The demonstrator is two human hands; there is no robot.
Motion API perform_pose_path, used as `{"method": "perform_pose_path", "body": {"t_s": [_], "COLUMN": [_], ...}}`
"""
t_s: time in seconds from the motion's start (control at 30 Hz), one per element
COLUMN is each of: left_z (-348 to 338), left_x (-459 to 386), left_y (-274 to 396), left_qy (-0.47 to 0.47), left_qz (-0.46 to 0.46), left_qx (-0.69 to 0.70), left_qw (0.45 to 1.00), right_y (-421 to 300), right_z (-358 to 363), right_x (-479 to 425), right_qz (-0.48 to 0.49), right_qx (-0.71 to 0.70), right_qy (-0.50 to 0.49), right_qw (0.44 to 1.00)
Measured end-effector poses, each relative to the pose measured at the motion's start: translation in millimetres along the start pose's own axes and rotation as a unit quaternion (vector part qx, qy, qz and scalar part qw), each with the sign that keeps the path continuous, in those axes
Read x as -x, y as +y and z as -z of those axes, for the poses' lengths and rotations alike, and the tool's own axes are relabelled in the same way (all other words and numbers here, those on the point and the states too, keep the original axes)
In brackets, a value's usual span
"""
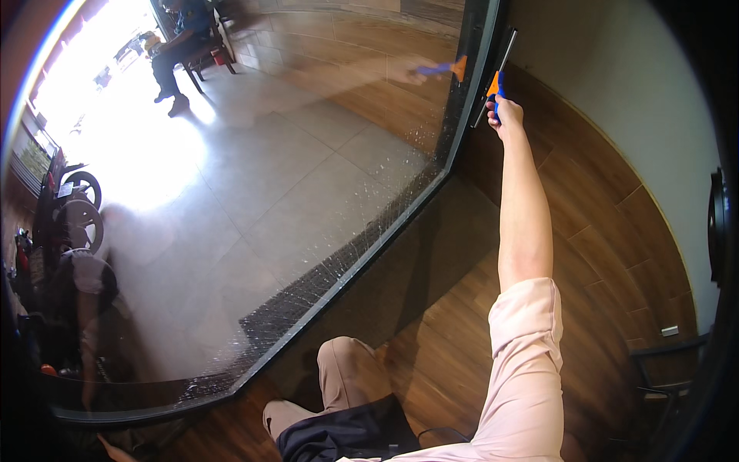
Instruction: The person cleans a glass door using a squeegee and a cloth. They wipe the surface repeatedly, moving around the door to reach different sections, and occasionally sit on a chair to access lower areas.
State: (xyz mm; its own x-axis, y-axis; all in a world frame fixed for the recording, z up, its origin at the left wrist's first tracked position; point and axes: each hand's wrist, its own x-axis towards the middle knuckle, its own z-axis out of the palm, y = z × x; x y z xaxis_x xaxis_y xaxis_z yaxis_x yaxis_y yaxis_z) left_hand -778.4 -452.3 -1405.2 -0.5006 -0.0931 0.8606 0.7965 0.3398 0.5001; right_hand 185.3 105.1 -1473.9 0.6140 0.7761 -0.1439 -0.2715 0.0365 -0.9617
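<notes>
My right hand (508, 118), at the end of my outstretched arm, grips the blue and orange handle of a squeegee (495, 86). The squeegee's long blade stands steeply tilted beside the dark upright frame (484, 69) at the right edge of a large glass pane (323, 190). Whether the blade touches the frame cannot be made out. White droplets and streaks mark the lower part of the pane, and my arm and the squeegee are mirrored in it. At the bottom left a sliver of skin shows, perhaps part of my left hand or arm; its grip is hidden.
Beyond the glass a person (187, 29) sits on a chair, and wheeled equipment (84, 199) stands at the left. On my side are a wood-look floor (450, 346), a wall with wood-look tiles (612, 231) and a dark piece of furniture (664, 369) at the lower right.
</notes>
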Motion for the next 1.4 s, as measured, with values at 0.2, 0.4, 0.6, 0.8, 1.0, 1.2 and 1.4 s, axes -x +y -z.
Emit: {"method": "perform_pose_path", "body": {"t_s": [0.2,0.4,0.6,0.8,1.0,1.2,1.4], "left_z": [3.5,21.2,37.8,54.5,45.4,-38.5,-101.0], "left_x": [11.9,28.5,47.1,83.1,223.7,276.4,332.6], "left_y": [0.8,5.2,7.2,33.8,218.4,438.7,581.5], "left_qy": [-0.004,0.01,0.004,-0.046,-0.287,-0.404,-0.309], "left_qz": [0.0,0.02,0.058,0.159,0.209,-0.144,-0.348], "left_qx": [-0.012,-0.023,-0.03,-0.016,0.164,0.556,0.654], "left_qw": [1.0,0.999,0.998,0.986,0.92,0.712,0.596], "right_y": [9.7,6.6,-20.4,-30.1,13.0,46.1,17.7], "right_z": [29.0,53.1,60.0,45.9,62.9,57.9,66.3], "right_x": [32.8,81.8,91.2,104.1,242.9,396.5,449.4], "right_qz": [-0.004,-0.035,-0.016,0.005,-0.05,-0.199,-0.208], "right_qx": [-0.019,-0.061,0.005,0.057,-0.035,-0.059,0.002], "right_qy": [-0.037,-0.085,-0.075,-0.044,-0.138,-0.179,-0.199], "right_qw": [0.999,0.994,0.997,0.997,0.989,0.962,0.958]}}
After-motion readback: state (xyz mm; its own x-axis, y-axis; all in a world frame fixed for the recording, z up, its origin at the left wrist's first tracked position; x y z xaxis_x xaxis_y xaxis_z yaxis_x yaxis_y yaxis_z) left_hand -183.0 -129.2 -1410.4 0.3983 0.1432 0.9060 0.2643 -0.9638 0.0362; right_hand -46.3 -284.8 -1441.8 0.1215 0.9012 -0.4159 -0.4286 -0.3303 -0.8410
